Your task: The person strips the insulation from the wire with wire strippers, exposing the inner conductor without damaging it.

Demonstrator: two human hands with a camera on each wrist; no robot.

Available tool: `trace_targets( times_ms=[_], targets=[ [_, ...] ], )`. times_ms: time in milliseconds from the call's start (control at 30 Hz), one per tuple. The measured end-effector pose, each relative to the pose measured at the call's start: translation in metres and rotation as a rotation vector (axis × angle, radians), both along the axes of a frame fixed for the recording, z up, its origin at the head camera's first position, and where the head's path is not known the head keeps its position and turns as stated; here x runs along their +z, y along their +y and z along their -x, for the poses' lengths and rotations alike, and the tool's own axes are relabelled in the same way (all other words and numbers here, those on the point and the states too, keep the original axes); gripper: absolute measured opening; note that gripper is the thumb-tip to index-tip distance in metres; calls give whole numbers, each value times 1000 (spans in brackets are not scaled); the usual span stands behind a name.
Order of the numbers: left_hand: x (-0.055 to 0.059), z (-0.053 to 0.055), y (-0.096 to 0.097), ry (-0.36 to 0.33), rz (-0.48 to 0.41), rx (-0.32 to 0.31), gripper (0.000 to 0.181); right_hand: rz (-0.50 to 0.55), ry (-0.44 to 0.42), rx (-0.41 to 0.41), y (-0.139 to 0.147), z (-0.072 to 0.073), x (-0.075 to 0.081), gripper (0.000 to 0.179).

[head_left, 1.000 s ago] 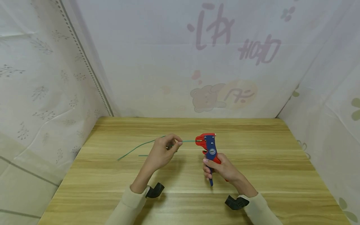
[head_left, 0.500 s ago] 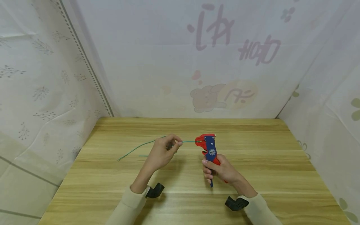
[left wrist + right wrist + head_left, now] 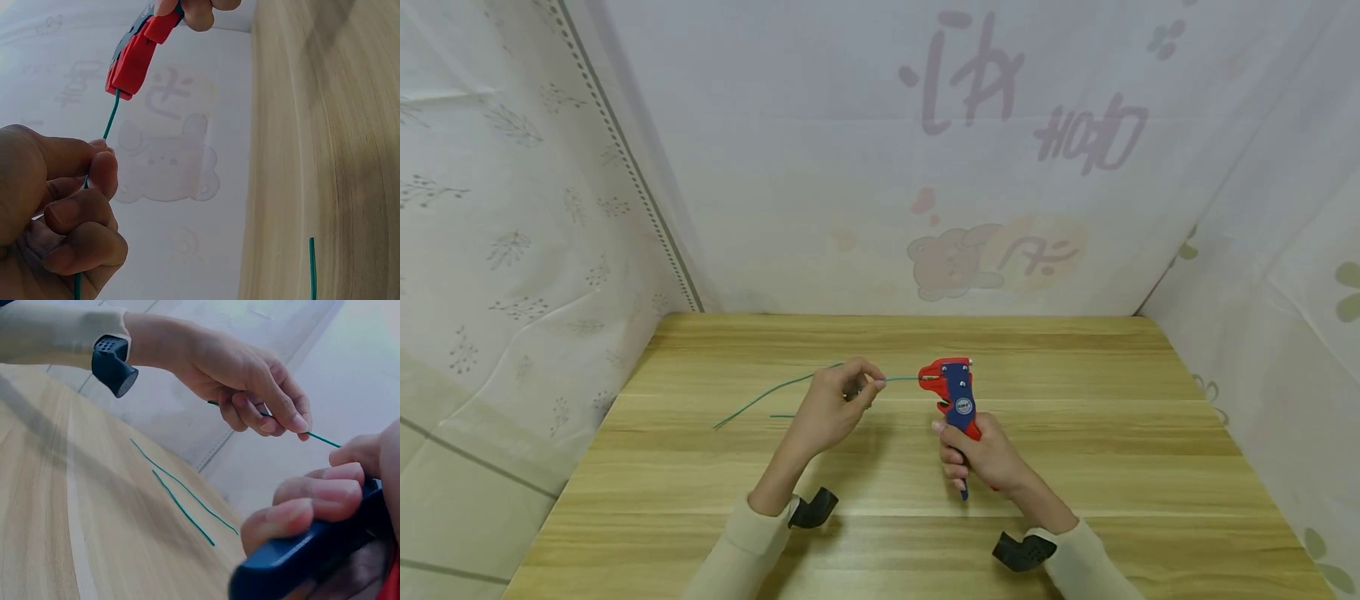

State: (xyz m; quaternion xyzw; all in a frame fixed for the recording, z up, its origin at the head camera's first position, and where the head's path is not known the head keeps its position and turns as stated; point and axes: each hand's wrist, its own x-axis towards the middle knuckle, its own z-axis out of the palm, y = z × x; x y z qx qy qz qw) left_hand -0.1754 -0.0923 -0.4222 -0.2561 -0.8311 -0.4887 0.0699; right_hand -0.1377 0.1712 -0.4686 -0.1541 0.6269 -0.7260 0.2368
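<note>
A green wire (image 3: 901, 379) runs level from my left hand (image 3: 842, 392) into the red nose of a blue-and-red wire stripper (image 3: 961, 396). Thumb and forefinger of the left hand pinch this wire (image 3: 111, 115), and its tail passes under the other, curled fingers. My right hand (image 3: 988, 458) grips the stripper by its handles, head up. In the left wrist view the wire goes into the front of the stripper's red nose (image 3: 132, 69); the wire's tip inside is hidden. The right wrist view shows the right fingers (image 3: 319, 490) wrapped round the blue handle (image 3: 294, 553).
Two more green wires lie on the wooden table (image 3: 1075, 433) by the left hand: a longer one (image 3: 767, 392) and one partly hidden by the arm (image 3: 781, 416). Printed cloth hangs at the back (image 3: 820, 200) and both sides. Each sleeve carries a black wrist piece (image 3: 814, 507).
The right hand and the stripper have shifted slightly left and toward the body. The stripper's handle ends look a little closer together. The left hand has stayed in place.
</note>
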Motion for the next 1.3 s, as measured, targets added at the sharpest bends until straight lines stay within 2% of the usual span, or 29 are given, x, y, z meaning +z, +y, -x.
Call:
trace_targets(
  times_ms=[167, 467, 833, 1300],
  targets=[
    [-2, 2, -1, 9, 5, -1, 7, -18, -47, -75, 1, 3, -1, 30],
    [-2, 3, -2, -5, 0, 0, 8, 33, 41, 28, 11, 8, 0, 21],
    [-3, 2, -2, -8, 8, 9, 9, 102, 37, 133, 16, 11, 1, 24],
    [-2, 2, -3, -28, 11, 17, 8, 89, 54, 129, 25, 16, -3, 16]
  ],
)
